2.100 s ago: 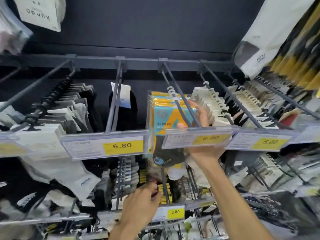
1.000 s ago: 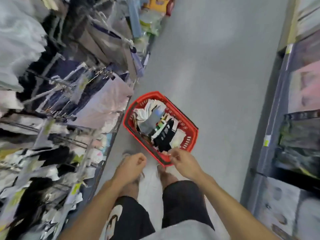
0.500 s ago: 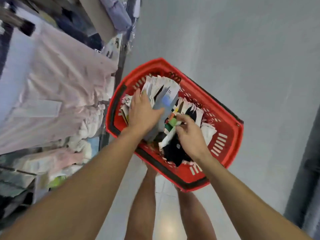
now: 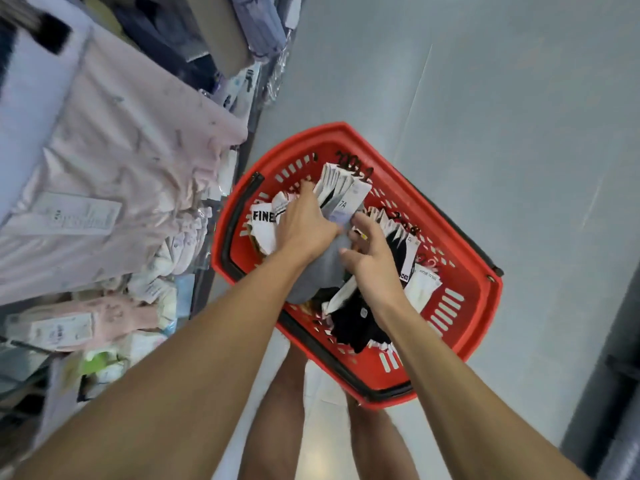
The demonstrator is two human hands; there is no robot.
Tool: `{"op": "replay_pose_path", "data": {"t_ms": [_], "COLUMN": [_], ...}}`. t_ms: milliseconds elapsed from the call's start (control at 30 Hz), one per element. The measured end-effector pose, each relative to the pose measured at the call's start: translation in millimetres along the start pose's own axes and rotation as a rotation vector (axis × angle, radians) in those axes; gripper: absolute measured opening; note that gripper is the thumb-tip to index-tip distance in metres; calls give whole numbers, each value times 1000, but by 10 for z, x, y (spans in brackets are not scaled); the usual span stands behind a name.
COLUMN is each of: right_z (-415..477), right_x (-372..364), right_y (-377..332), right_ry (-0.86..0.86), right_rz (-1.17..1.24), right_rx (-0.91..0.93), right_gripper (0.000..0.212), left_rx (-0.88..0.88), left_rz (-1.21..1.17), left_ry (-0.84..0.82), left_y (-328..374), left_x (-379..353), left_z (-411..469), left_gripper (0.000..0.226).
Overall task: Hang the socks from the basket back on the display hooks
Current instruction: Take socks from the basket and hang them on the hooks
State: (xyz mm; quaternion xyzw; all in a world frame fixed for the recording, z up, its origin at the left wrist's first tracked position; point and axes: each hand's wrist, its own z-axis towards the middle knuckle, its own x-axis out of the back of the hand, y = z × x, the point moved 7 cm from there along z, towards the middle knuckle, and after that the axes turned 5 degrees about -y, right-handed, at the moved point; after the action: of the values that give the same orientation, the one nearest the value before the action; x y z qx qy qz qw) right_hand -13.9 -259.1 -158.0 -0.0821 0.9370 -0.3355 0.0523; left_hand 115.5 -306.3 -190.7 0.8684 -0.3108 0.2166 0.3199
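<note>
Right now both of my hands are down in the basket (image 4: 479, 306). My left hand (image 4: 304, 226) is clamped on the grey socks (image 4: 325, 268), with my fingers curled round the bundle just below its white cards (image 4: 341, 192), which fan out past my fingertips toward the far rim. One card reads "7A". The grey toes trail back under my wrist toward the near rim.

My right hand (image 4: 374, 265) is just beside the left, with its fingers spread and bent over the pile. The thumb touches the grey socks and the fingertips reach in among more cards. I cannot tell whether it pinches anything, as the fingertips are lost in the clutter.

Under and behind that hand lie the black socks (image 4: 356, 323), reaching toward the near rim. White socks (image 4: 265, 223) printed "FINE" sit just left of my left hand, against the basket's left wall.

The basket is red with black handles folded down along its rim. It stands on a pale grey floor (image 4: 485, 133), with its near end over my bare legs (image 4: 277, 427). Close on the left, pink clothes (image 4: 121, 161) and packed pale goods hang from a rack. A dark fixture (image 4: 616, 341) runs down the right edge, well apart from the basket.
</note>
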Motion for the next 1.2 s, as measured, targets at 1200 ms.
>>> {"op": "replay_pose_path", "data": {"t_ms": [1200], "right_z": [-8000], "right_x": [-3655], "right_y": [-730], "right_ry": [-1185], "right_rz": [-422], "right_rx": [778], "right_gripper": [22], "left_rx": [-367], "left_rz": [-1691], "left_ry": [843], "left_y": [-2066], "left_x": [2186], "left_z": [-9298], "left_gripper": [55]}}
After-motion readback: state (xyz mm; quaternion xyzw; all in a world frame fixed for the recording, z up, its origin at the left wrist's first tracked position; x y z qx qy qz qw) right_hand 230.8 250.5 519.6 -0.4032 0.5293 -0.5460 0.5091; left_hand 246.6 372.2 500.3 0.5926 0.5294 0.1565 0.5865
